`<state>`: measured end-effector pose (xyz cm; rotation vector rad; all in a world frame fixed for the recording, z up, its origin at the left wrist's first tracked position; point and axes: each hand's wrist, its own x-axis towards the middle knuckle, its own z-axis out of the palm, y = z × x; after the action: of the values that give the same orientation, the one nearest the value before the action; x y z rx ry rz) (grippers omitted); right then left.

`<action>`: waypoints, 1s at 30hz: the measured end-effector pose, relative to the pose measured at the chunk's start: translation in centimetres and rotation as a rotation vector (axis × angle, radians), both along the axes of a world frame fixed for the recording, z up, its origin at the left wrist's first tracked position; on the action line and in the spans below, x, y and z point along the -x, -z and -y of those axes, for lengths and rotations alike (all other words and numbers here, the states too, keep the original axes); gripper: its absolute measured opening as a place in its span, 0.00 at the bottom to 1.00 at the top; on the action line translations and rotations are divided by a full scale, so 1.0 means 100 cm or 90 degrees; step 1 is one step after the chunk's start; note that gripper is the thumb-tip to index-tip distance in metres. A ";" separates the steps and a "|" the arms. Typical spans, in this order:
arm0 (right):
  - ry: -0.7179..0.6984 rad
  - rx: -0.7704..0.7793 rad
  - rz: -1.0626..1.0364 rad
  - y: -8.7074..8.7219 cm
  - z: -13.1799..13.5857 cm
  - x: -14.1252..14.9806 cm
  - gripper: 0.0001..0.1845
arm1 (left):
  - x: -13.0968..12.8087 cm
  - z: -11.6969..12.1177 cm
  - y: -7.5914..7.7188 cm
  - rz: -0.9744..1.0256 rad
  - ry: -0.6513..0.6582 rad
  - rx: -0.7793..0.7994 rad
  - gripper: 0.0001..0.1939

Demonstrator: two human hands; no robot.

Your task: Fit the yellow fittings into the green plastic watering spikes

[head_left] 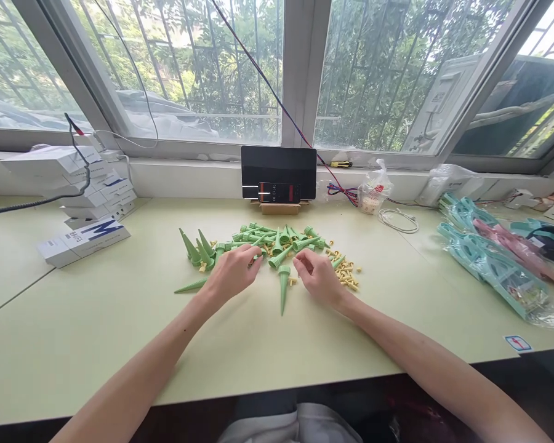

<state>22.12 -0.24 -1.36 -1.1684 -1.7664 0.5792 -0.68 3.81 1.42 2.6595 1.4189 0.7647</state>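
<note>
My left hand (234,268) is at the left front of a pile of green cone-shaped plastic spikes (277,242). Its fingers are curled together, with a bit of green showing at the fingertips; what they grip is unclear. My right hand (320,278) is closed, thumb against the fingers, beside the small yellow plastic pegs (346,272). Anything it holds is too small or hidden to make out. Between the hands a single green spike (283,289) lies with its tip toward me. Another spike (190,286) rests left of my left hand.
Behind the pile, a phone (279,192) leans on a black screen (278,163). White boxes (84,240) are stacked at left. A plastic bag (375,186) and a coiled white cable (398,221) lie at back right. Bagged teal and pink items (493,258) cover the far right.
</note>
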 end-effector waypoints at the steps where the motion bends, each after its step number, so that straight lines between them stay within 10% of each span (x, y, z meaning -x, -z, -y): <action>1: -0.003 -0.006 0.012 0.000 0.000 0.000 0.11 | 0.005 -0.001 -0.001 -0.014 0.016 0.022 0.12; 30: -0.008 -0.036 0.095 0.009 -0.004 0.001 0.07 | 0.029 -0.005 -0.008 -0.121 0.065 0.191 0.06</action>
<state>21.99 0.15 -2.27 -1.1884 -1.9047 0.4558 -3.59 4.34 2.27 2.5950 1.2998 0.2703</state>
